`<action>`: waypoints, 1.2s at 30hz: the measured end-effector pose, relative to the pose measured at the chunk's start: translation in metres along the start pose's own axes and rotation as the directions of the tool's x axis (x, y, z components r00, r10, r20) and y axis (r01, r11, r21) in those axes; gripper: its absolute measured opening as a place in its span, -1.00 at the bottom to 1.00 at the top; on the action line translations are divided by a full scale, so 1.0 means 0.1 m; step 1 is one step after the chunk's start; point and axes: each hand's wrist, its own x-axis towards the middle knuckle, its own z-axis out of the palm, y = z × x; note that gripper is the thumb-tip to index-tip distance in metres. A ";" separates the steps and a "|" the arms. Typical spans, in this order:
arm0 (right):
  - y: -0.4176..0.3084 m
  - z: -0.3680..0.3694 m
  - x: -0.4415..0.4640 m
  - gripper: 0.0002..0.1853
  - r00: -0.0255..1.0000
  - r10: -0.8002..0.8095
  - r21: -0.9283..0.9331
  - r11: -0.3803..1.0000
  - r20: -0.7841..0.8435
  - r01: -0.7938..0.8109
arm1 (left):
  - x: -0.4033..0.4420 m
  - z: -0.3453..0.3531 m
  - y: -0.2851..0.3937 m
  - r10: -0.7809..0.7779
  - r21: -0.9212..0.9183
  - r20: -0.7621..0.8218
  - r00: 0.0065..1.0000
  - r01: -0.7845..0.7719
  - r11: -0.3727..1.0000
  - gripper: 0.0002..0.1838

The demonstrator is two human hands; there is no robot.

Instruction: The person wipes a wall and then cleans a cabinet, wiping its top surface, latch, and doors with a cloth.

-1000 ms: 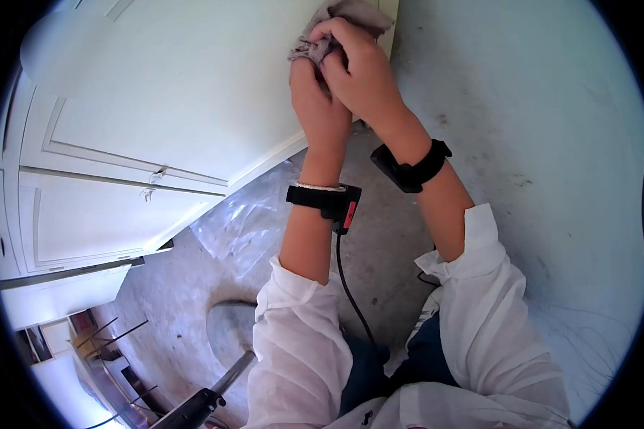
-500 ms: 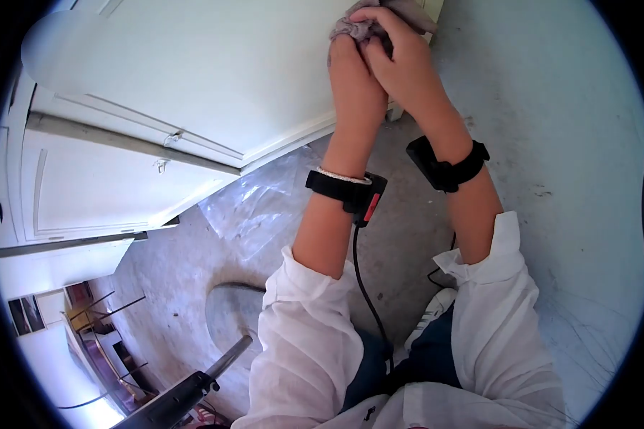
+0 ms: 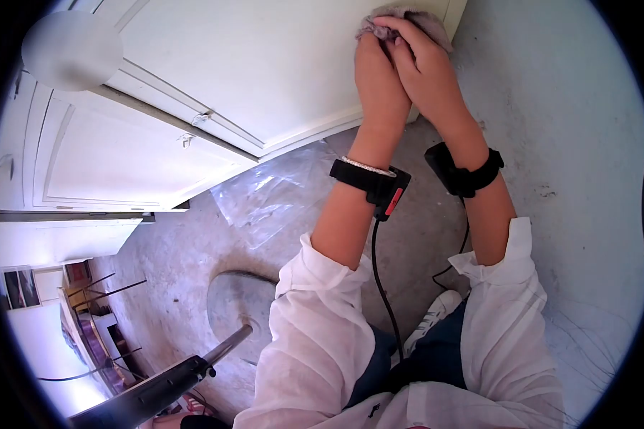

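A crumpled grey-mauve cloth [image 3: 428, 23] is bunched in both hands, over the white cabinet's surface near its right edge. My left hand [image 3: 378, 61] is closed at the cloth's left part, its fingertips mostly hidden. Pressed close against it, my right hand [image 3: 423, 63] has its fingers bent over the bunched cloth. Part of the cloth spreads out beyond the right knuckles. Each wrist wears a black strap with a small device, and cables run down from them.
White cabinet doors [image 3: 114, 146] with small latches run along the left. A pale wall [image 3: 572, 143] stands on the right. Clear plastic sheeting [image 3: 268, 196] lies on the concrete floor, near a round metal base [image 3: 225, 307] with a pole [image 3: 225, 345].
The view has shifted, so the cabinet, hands and cloth all appear farther right. Both hands stay together on the cloth, whose loose part now looks more rounded and lies lower over the right knuckles.
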 end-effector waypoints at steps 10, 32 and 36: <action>-0.48 0.00 0.06 -0.70 0.996 -0.054 0.180 0.981 -0.066 0.066 | 0.12 -0.24 0.21 -0.119 -0.195 0.013 0.993 0.119 0.974 -0.86; -0.43 0.16 -0.06 -0.64 0.984 -0.139 -0.073 0.986 0.109 0.147 | 0.10 -0.37 0.01 -0.131 -0.269 0.030 0.991 0.135 0.954 -0.78; -0.64 0.16 -0.26 -0.62 0.960 -0.131 -0.388 0.895 0.247 0.221 | 0.11 -0.48 0.10 -0.146 -0.228 0.050 0.988 0.154 0.961 -0.80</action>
